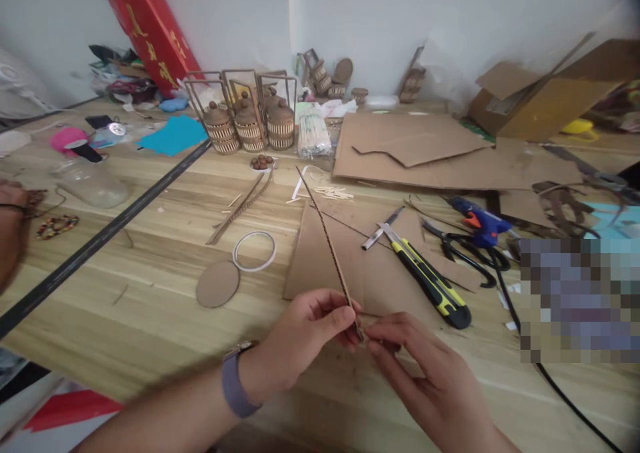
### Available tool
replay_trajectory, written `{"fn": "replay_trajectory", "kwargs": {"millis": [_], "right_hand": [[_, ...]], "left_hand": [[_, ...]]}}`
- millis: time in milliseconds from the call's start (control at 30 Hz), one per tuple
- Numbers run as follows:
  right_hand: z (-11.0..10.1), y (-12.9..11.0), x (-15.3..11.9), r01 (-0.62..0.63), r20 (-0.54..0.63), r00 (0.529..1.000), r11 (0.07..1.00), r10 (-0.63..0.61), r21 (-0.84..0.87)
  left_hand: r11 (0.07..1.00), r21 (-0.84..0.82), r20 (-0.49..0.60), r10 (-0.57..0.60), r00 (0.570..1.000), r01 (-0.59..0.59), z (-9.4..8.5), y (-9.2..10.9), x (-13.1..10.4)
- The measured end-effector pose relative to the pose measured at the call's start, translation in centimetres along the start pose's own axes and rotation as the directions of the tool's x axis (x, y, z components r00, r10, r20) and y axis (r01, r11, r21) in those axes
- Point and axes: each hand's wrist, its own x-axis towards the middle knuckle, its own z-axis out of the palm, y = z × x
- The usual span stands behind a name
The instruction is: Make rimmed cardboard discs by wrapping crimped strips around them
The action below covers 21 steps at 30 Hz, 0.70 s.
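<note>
A long thin cardboard strip (327,240) is pinched between the thumb and fingers of my left hand (317,323), its far end pointing away over the table. At the strip's near end, the thumb and fingertips of my right hand (420,360) are pressed together around a bit too small to make out. Beyond my hands lies a cardboard sheet (310,260). On and beside it are a yellow-black utility knife (430,276) and a slimmer silver cutter (375,238). A cardboard disc (217,284) and a white ring (255,251) lie to the left.
Black scissors (467,250) and a blue glue gun (483,223) lie at right, with a black cable. Lidded baskets (253,130) with tall handles stand behind, near large cardboard pieces (390,163). A jar (90,180) and another person's hand (13,206) are at left.
</note>
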Motion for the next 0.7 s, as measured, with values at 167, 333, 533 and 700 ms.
{"fn": "replay_trajectory", "kwargs": {"millis": [167, 333, 533, 700], "right_hand": [[0.23, -0.18, 0.08, 0.019, 0.003, 1.0, 1.0, -0.019, -0.014], [0.28, 0.05, -0.16, 0.017, 0.008, 1.0, 0.999, -0.017, -0.031], [0.34, -0.01, -0.24, 0.052, -0.005, 0.999, 0.996, -0.052, -0.074], [0.27, 0.0, -0.19, 0.069, -0.013, 0.997, 0.993, -0.071, -0.093]], "left_hand": [[0.999, -0.03, -0.002, -0.022, 1.0, 0.022, -0.03, -0.11, -0.17], [0.999, -0.028, -0.028, -0.041, 0.999, 0.04, 0.09, -0.01, -0.12], [0.997, 0.001, -0.041, -0.079, 0.996, 0.08, 0.26, 0.14, -0.27], [0.995, 0.002, -0.043, -0.103, 0.994, 0.103, 0.17, 0.0, -0.17]]}}
